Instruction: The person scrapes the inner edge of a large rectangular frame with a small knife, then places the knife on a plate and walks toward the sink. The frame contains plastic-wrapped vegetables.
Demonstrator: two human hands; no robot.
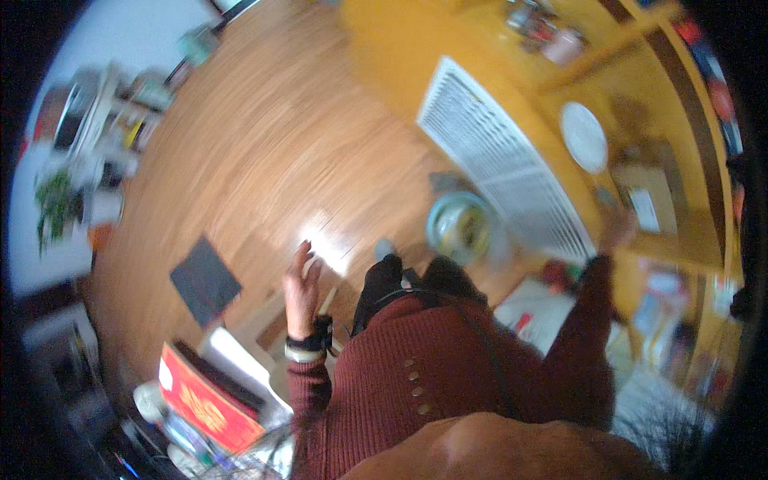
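Observation:
My left hand (pixel 302 294) hangs over the wood floor with its fingers apart and nothing in it. A black band and a pale one circle its wrist. On the other side my right hand (pixel 618 228) reaches to the wooden shelf unit (pixel 552 102). It is blurred, and I cannot tell whether it grips something. Close beside it is a cardboard box (pixel 651 195) with a white label. A round white disc, perhaps a plate or lid (pixel 583 137), is a little farther along the shelf.
A white slatted panel (pixel 504 162) leans along the shelf unit. Near my feet stands a round bin (pixel 459 225) with a blue rim. A dark square mat (pixel 206 281) lies on the floor (pixel 264 132). A red box (pixel 207 399) sits at lower left, a green plant (pixel 55 201) at far left.

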